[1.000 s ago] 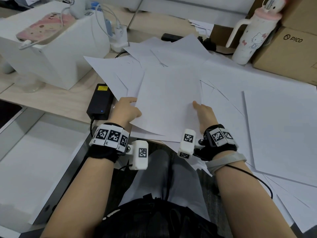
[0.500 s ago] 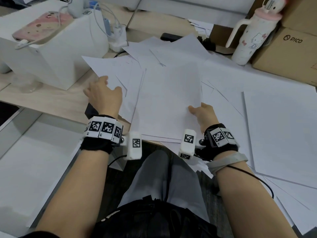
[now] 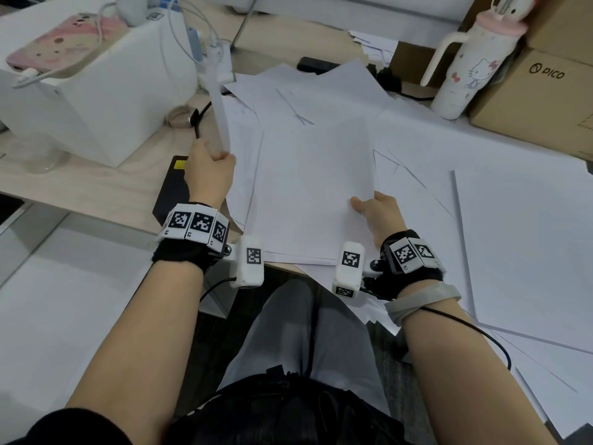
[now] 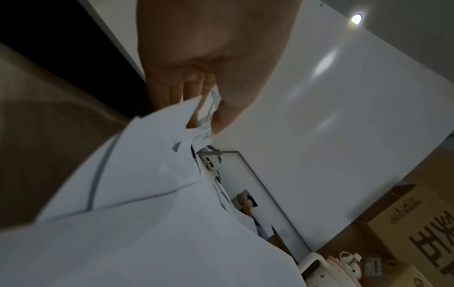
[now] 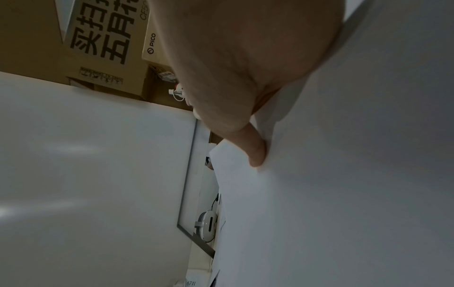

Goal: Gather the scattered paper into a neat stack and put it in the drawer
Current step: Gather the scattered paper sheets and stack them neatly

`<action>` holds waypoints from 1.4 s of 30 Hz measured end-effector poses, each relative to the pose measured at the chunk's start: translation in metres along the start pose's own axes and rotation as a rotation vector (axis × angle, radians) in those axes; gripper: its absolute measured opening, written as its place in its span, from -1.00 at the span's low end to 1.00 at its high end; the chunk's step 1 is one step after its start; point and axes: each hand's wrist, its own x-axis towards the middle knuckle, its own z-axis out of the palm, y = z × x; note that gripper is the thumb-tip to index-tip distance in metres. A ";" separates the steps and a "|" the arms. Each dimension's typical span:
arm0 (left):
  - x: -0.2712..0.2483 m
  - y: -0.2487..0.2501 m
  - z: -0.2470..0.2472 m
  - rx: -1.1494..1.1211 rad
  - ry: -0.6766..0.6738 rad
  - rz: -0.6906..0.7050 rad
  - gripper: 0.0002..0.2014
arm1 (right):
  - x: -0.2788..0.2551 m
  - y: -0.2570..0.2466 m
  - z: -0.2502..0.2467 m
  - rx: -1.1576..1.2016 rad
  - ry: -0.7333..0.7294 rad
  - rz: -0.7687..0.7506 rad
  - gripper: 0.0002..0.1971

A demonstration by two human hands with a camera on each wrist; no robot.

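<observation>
Far left: a white box (image 3: 96, 101) stands on the wooden desk (image 3: 80, 187), with a pink phone (image 3: 61, 49) lying on top of it and white cables trailing off to the right. Just right of the box, near the desk's front edge, a black power adapter (image 3: 171, 187) lies partly hidden behind the left hand (image 3: 208, 175). The left hand pinches one sheet (image 3: 221, 114) by its near end and holds it lifted, edge-on to the head camera; in the left-wrist view the thumb (image 4: 228, 108) closes against the fingers over the paper's edge. Centre: the gathered stack (image 3: 311, 194) lies flat at the near edge of the desk, overhanging it slightly. The right hand (image 3: 378, 216) grips the stack's right edge, its thumb (image 3: 359, 205) pressed on the top sheet; the fingers beneath are hidden. Loose scattered sheets (image 3: 519, 236) overlap across the desk from the far centre to the near right. Far right: a white tumbler (image 3: 462, 69) with a handle and pink lid stands beside a cardboard box (image 3: 539, 101) marked PICO. No drawer can be made out.
</observation>
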 end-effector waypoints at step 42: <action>-0.046 0.073 -0.034 -0.553 -0.145 0.291 -0.86 | 0.011 0.011 0.000 -0.012 -0.026 -0.067 -0.48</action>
